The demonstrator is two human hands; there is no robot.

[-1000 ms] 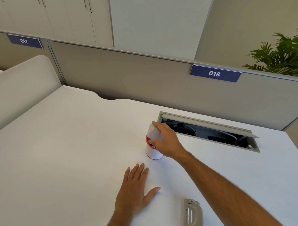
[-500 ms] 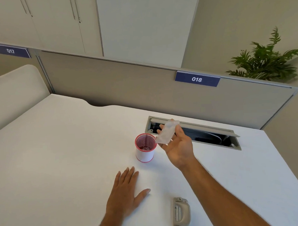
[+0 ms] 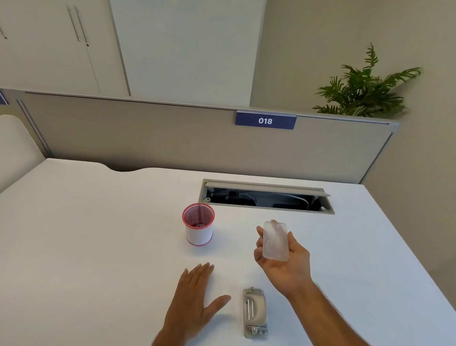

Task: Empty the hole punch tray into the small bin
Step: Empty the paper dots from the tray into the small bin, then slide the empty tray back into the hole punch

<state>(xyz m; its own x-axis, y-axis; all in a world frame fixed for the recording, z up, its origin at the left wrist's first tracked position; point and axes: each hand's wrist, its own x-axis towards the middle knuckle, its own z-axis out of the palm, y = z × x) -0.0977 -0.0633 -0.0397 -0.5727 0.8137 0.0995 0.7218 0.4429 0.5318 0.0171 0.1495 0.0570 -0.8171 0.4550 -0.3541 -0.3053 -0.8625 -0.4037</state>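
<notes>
A blue sign (image 3: 265, 120) on the desk partition (image 3: 168, 138) reads 018 in white.

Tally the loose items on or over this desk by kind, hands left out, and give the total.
Small bin, standing on the desk: 1
Hole punch, lying on the desk: 1
Clear tray, held in the right hand above the desk: 1
Total: 3

tray (image 3: 274, 241) pulled back from bin (image 3: 199, 224)
</notes>
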